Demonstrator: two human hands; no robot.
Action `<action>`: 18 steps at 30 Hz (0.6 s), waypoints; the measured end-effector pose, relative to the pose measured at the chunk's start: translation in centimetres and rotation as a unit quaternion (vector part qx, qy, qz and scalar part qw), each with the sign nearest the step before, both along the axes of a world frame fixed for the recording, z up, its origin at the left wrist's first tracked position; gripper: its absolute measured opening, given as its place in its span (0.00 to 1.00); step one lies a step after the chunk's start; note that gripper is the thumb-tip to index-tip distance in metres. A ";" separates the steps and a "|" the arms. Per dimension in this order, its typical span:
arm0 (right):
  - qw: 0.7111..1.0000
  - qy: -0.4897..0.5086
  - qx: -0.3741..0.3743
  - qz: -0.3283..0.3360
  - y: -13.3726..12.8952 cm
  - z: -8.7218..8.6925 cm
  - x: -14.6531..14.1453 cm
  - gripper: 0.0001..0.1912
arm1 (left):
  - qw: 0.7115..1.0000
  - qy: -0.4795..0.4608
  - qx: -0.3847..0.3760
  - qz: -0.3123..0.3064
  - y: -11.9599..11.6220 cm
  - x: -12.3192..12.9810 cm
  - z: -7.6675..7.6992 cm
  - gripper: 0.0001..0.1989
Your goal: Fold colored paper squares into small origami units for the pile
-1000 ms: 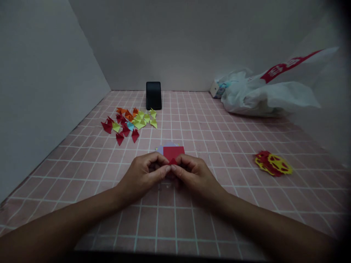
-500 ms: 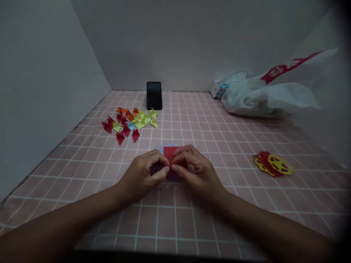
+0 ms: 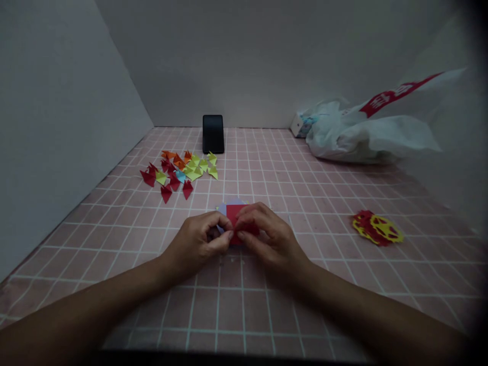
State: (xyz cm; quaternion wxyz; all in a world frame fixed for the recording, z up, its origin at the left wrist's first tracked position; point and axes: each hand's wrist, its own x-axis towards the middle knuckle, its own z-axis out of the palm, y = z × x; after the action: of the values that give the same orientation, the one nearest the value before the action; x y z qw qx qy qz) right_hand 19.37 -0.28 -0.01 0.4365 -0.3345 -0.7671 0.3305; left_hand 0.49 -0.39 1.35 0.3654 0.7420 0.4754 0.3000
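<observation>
Red paper (image 3: 233, 212) lies between my two hands at the middle of the table, over pale purple paper (image 3: 222, 209). My left hand (image 3: 204, 235) is closed, thumb and forefinger pinched on a small red piece whose shape is mostly hidden. My right hand (image 3: 269, 235) pinches the same red piece from the other side, its fingertips close to those of my left hand. Folded paper pieces in red (image 3: 166, 193), orange (image 3: 178, 161), yellow-green (image 3: 193, 172) and blue (image 3: 180, 176) lie in a loose group at the back left.
A black phone (image 3: 213, 133) leans upright at the back. A white plastic bag (image 3: 354, 140) and a small box (image 3: 299, 125) stand at the back right. Red and yellow cut-out paper shapes (image 3: 377, 228) lie on the right of the pink tiled tabletop (image 3: 305, 193).
Both hands have shifted very slightly; the right fingers lie a little lower over the red paper. The whole view has moved a touch.
</observation>
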 end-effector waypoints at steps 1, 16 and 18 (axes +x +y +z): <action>1.000 -0.002 0.006 0.000 0.0 -0.1 0.0 0.11 | 1.000 0.001 0.003 -0.002 0.0 0.0 0.0 0.05; 0.999 -0.007 0.050 -0.016 0.1 -0.3 0.1 0.14 | 0.998 -0.009 0.050 0.025 -0.2 -0.5 -0.2 0.02; 0.999 -0.008 0.042 -0.014 0.1 -0.2 0.1 0.13 | 0.996 -0.011 0.079 0.028 -0.2 -0.6 -0.3 0.03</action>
State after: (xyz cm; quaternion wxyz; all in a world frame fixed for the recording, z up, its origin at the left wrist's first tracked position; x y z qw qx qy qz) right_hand 19.49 -0.21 -0.19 0.4483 -0.3291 -0.7793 0.2889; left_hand -0.07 -0.62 1.10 0.3027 0.7516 0.4667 0.3545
